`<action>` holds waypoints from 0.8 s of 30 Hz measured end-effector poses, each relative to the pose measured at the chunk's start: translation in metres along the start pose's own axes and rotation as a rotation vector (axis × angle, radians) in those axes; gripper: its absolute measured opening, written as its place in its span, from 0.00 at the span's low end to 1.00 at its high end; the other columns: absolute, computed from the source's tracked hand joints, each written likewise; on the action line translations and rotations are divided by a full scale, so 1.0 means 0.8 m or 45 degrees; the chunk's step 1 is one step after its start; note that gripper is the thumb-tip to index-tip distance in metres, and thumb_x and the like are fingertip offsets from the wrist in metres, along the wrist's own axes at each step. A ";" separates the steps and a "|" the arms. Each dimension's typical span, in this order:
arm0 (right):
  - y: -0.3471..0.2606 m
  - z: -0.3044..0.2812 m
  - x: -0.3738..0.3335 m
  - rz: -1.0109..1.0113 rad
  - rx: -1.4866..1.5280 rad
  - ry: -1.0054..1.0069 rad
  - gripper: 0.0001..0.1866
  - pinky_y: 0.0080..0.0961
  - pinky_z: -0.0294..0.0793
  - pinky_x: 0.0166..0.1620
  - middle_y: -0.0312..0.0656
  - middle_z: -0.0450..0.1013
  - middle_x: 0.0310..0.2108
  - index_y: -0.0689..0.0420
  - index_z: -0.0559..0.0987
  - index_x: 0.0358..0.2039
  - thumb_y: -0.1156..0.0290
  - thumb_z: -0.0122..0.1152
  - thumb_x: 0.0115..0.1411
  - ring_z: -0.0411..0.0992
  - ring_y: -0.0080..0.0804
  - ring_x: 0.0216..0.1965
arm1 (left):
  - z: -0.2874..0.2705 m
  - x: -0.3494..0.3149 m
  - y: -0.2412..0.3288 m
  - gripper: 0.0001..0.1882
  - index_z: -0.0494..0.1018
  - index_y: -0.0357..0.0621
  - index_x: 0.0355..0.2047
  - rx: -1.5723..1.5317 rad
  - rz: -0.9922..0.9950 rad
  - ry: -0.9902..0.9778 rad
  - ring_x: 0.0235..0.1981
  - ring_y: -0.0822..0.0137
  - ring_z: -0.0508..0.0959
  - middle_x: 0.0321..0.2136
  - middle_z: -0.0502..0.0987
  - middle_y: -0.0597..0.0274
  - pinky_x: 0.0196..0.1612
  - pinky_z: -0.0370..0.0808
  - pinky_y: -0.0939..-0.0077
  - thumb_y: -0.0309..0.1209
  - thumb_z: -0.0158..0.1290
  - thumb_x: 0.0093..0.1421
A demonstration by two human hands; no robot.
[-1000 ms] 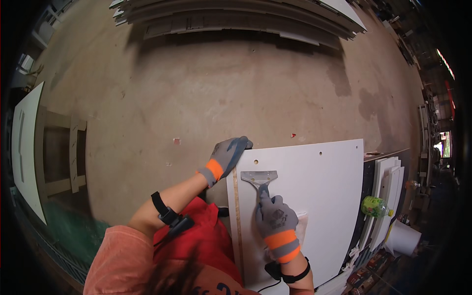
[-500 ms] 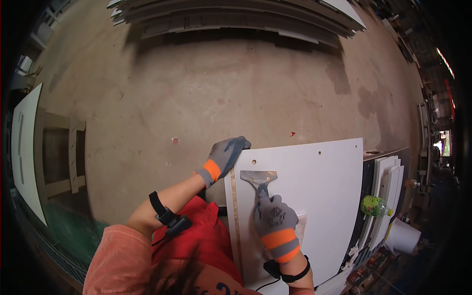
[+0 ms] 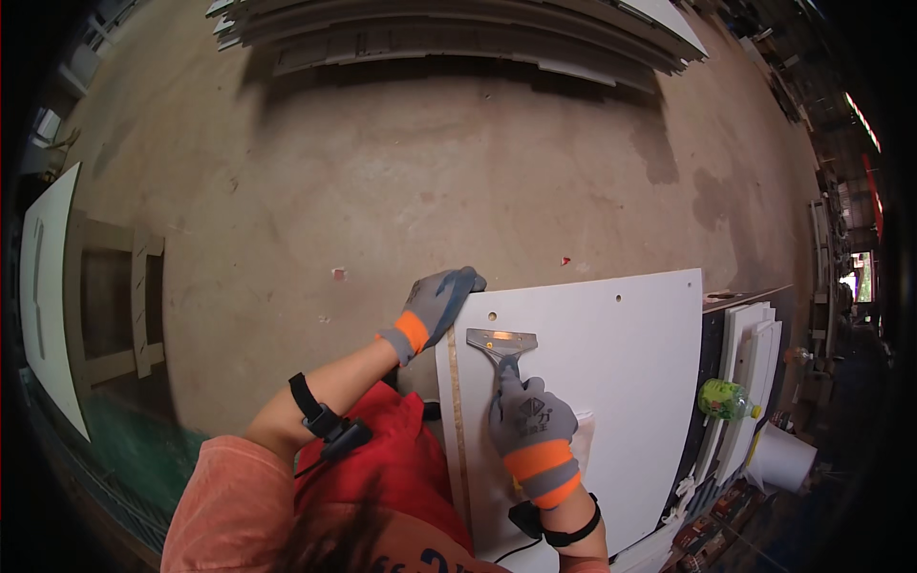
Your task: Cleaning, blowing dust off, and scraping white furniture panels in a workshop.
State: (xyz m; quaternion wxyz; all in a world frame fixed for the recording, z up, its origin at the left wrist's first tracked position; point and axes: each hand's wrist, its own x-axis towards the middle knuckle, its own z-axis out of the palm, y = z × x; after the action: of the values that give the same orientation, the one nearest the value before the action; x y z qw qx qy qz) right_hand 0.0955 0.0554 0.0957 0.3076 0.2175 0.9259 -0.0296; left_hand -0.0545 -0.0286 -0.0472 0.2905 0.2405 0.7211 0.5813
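Observation:
A white panel (image 3: 611, 382) with small round holes near its far edge lies in front of me. A brown strip (image 3: 455, 392) runs along its left edge. My left hand (image 3: 442, 298), in a grey glove with an orange cuff band, is closed over the panel's far left corner. My right hand (image 3: 532, 417), gloved the same way, grips the handle of a wide-bladed scraper (image 3: 502, 342). Its metal blade lies on or just over the panel, near the far left hole; contact is unclear. A pale cloth or paper (image 3: 585, 439) is partly hidden behind the right hand.
Narrow white boards (image 3: 755, 353) and a green bottle (image 3: 724, 399) are at the right, with a white bucket (image 3: 783, 456) beyond. A stack of panels (image 3: 458, 43) stands across the floor. At the left is a white board (image 3: 48, 286) by a wooden frame (image 3: 115, 363).
My right hand has shifted slightly left and turned a little, showing more of the glove's back. The scraper blade tilts slightly differently. The left hand holds its place on the corner.

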 end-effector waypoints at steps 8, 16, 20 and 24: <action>0.003 -0.006 0.001 0.040 0.016 -0.023 0.27 0.38 0.76 0.30 0.47 0.74 0.32 0.53 0.66 0.61 0.61 0.50 0.61 0.77 0.43 0.28 | 0.002 -0.004 0.000 0.16 0.72 0.40 0.32 -0.033 -0.035 -0.009 0.31 0.72 0.72 0.29 0.75 0.61 0.39 0.70 0.78 0.36 0.40 0.67; 0.000 -0.006 0.011 0.026 0.034 -0.081 0.27 0.41 0.77 0.31 0.47 0.74 0.36 0.54 0.66 0.62 0.62 0.47 0.62 0.78 0.42 0.32 | -0.007 0.002 -0.004 0.12 0.72 0.42 0.34 0.061 0.022 -0.012 0.34 0.62 0.75 0.32 0.76 0.57 0.39 0.72 0.70 0.34 0.42 0.63; 0.016 -0.002 0.030 0.174 0.155 0.034 0.27 0.42 0.77 0.34 0.49 0.74 0.38 0.50 0.65 0.62 0.60 0.47 0.62 0.78 0.46 0.33 | 0.011 0.010 -0.009 0.13 0.74 0.39 0.31 0.060 0.058 0.033 0.32 0.65 0.75 0.30 0.76 0.57 0.39 0.72 0.71 0.33 0.41 0.64; 0.091 -0.017 0.073 0.372 0.280 0.241 0.26 0.44 0.77 0.37 0.49 0.75 0.38 0.48 0.65 0.61 0.59 0.46 0.62 0.77 0.47 0.34 | 0.002 0.012 -0.037 0.09 0.74 0.41 0.33 0.390 0.383 0.028 0.33 0.52 0.77 0.30 0.77 0.52 0.38 0.74 0.65 0.28 0.46 0.57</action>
State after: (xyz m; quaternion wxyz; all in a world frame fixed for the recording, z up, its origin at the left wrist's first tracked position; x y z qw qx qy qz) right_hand 0.0768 0.1460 0.0788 0.1945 0.3835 0.9005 -0.0649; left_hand -0.0602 -0.0272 -0.0779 0.1529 0.3803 0.7600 0.5043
